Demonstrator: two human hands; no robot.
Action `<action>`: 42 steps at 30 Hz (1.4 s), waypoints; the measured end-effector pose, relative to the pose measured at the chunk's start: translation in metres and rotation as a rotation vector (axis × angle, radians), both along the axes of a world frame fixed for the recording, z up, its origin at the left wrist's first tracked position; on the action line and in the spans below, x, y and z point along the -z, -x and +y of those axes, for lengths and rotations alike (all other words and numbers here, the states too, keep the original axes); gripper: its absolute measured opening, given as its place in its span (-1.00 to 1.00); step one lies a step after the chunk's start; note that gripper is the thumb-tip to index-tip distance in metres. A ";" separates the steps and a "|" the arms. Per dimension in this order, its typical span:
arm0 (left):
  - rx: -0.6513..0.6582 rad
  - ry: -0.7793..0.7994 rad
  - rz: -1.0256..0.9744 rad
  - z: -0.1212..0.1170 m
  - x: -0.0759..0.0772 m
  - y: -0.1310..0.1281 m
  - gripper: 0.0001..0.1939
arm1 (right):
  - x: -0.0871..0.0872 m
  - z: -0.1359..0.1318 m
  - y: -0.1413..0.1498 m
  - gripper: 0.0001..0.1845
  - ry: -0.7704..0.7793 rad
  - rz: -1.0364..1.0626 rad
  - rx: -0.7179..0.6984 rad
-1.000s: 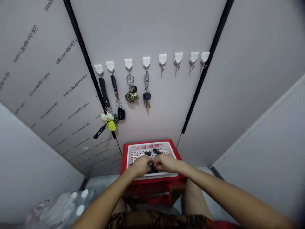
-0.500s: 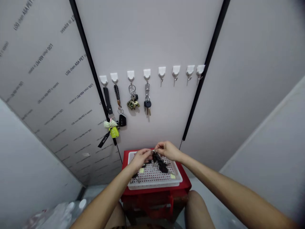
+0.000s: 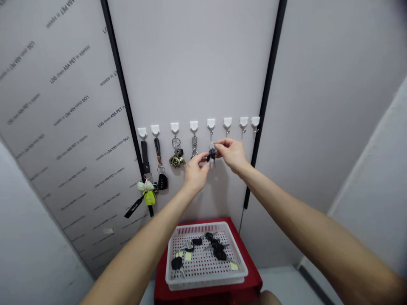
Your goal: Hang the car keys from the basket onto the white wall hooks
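Note:
A small bunch of black-headed keys (image 3: 213,154) on a metal ring is held up against the wall, just below the fifth white hook (image 3: 211,124) from the left. My right hand (image 3: 234,156) pinches the ring from the right side. From the left, my left hand (image 3: 196,173) has its fingertips closed at the key heads. The metal blades point down between the two hands. Behind my left fingers, a silver clasp (image 3: 194,144) hangs from the fourth hook, and its keys are mostly hidden.
Below, a white perforated basket (image 3: 206,281) with several loose keys (image 3: 219,250) and yellow paper pieces (image 3: 188,256) stands on a red-covered stool (image 3: 160,271). On the left hooks hang black straps (image 3: 145,156), a car key (image 3: 163,181) and a yellow-green key case (image 3: 149,198).
Both hands have risen from the basket to the hooks, bringing the key bunch along. Other keys stay in the basket. The view has shifted, so the hooks appear lower.

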State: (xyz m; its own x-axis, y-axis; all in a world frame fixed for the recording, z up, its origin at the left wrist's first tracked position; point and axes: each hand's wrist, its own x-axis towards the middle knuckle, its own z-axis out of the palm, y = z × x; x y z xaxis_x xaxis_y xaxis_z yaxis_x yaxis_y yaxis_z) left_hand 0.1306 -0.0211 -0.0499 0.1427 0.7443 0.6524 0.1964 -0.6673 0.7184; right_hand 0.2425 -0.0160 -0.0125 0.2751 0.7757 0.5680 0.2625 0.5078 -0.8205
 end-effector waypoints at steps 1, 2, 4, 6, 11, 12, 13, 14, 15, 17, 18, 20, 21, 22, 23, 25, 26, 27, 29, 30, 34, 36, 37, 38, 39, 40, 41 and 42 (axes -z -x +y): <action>-0.019 -0.031 0.016 0.002 -0.009 -0.002 -0.69 | -0.007 0.004 0.000 -0.93 -0.029 0.024 0.015; -0.043 -0.051 0.034 0.004 -0.016 -0.004 -0.68 | -0.013 0.009 0.000 -0.94 -0.047 0.046 0.028; -0.101 -0.069 0.077 0.009 -0.028 -0.007 -0.66 | -0.022 0.017 0.000 -0.96 -0.049 0.083 0.051; -0.152 -0.065 0.127 0.013 -0.034 -0.009 -0.66 | -0.026 0.024 0.000 -0.97 -0.023 0.108 0.073; -0.199 -0.033 0.185 0.016 -0.032 -0.010 -0.64 | -0.025 0.036 0.000 -0.96 0.053 0.084 0.108; -0.194 -0.029 0.188 0.015 -0.028 -0.009 -0.64 | -0.023 0.037 -0.002 -0.95 0.048 0.057 0.113; -0.187 -0.026 0.187 0.013 -0.023 -0.007 -0.63 | -0.019 0.037 -0.005 -0.93 0.030 0.027 0.128; -0.178 -0.022 0.183 0.012 -0.015 -0.004 -0.63 | -0.014 0.036 -0.008 -0.89 0.000 -0.004 0.154; -0.168 -0.016 0.178 0.009 -0.006 -0.001 -0.63 | -0.007 0.034 -0.011 -0.84 -0.036 -0.036 0.191; -0.145 0.003 0.184 0.005 0.019 0.009 -0.64 | 0.017 0.025 -0.016 -0.77 -0.089 -0.120 0.261; -0.134 0.021 0.202 0.002 0.035 0.014 -0.65 | 0.034 0.019 -0.017 -0.75 -0.085 -0.185 0.265; -0.116 0.087 0.276 -0.004 0.072 0.025 -0.68 | 0.075 0.002 -0.017 -0.76 0.018 -0.372 0.163; -0.110 0.132 0.330 -0.008 0.092 0.030 -0.70 | 0.098 -0.007 -0.016 -0.78 0.110 -0.492 0.066; -0.104 0.182 0.392 -0.012 0.112 0.034 -0.71 | 0.121 -0.016 -0.014 -0.79 0.222 -0.613 -0.047; -0.101 0.230 0.458 -0.016 0.130 0.038 -0.72 | 0.144 -0.024 -0.012 -0.79 0.330 -0.732 -0.139; -0.088 0.291 0.607 -0.023 0.162 0.043 -0.71 | 0.183 -0.038 -0.010 -0.78 0.474 -0.974 -0.219; -0.083 0.306 0.682 -0.027 0.175 0.045 -0.70 | 0.198 -0.042 -0.009 -0.79 0.516 -1.077 -0.213; -0.078 0.311 0.755 -0.029 0.186 0.045 -0.68 | 0.210 -0.045 -0.008 -0.78 0.532 -1.162 -0.198; -0.085 0.309 0.881 -0.033 0.200 0.045 -0.65 | 0.224 -0.048 -0.006 -0.75 0.514 -1.257 -0.169; -0.102 0.306 0.932 -0.034 0.205 0.044 -0.64 | 0.228 -0.048 -0.005 -0.73 0.495 -1.269 -0.170; -0.170 0.327 1.032 -0.031 0.209 0.041 -0.73 | 0.233 -0.047 0.001 -0.71 0.522 -1.211 -0.231; -0.158 0.377 1.034 -0.028 0.207 0.043 -0.76 | 0.233 -0.046 0.000 -0.76 0.550 -1.166 -0.261; -0.147 0.412 1.029 -0.027 0.205 0.044 -0.76 | 0.233 -0.046 -0.001 -0.77 0.552 -1.140 -0.269; -0.140 0.446 1.021 -0.026 0.204 0.046 -0.77 | 0.231 -0.046 -0.003 -0.78 0.543 -1.108 -0.275; -0.138 0.471 1.007 -0.025 0.202 0.048 -0.77 | 0.229 -0.046 -0.005 -0.78 0.535 -1.066 -0.278; -0.134 0.484 0.985 -0.025 0.200 0.049 -0.77 | 0.226 -0.045 -0.007 -0.79 0.532 -1.014 -0.279; -0.126 0.484 0.948 -0.025 0.198 0.050 -0.77 | 0.223 -0.044 -0.009 -0.80 0.535 -0.951 -0.280; -0.111 0.469 0.893 -0.026 0.196 0.049 -0.78 | 0.218 -0.043 -0.011 -0.82 0.543 -0.880 -0.285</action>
